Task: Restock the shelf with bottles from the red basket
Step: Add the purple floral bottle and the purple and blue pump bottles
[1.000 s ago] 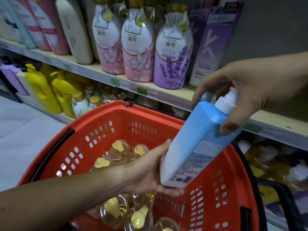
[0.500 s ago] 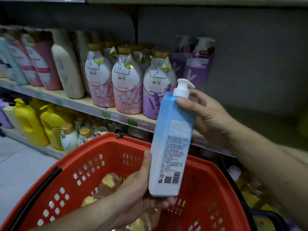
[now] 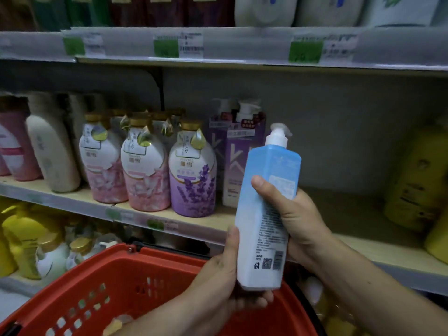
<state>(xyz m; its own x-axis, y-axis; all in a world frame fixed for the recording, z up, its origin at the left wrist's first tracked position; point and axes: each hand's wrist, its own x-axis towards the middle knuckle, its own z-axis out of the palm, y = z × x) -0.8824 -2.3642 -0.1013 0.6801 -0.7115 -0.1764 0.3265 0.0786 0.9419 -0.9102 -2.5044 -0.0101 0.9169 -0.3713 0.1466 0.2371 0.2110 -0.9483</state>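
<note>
Above red basket, blue bottle lifted higher, both hands' grip still clamped on it

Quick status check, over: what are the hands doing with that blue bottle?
Left hand cups base of blue pump bottle; right hand grips its middle. Bottle upright above red basket, not yet shelved. Shelf gap beside purple bottles unobstructed.

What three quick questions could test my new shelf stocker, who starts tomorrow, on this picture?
1. True or false: both hands hold the blue pump bottle.
2. What stands directly left of the purple boxed bottles? A) the lavender bottle B) a yellow jug
3. Fill in: the red basket sits ___ the held bottle.

Key: 1 true, left hand at the base, right hand round the middle; 2 A; 3 below.
</note>
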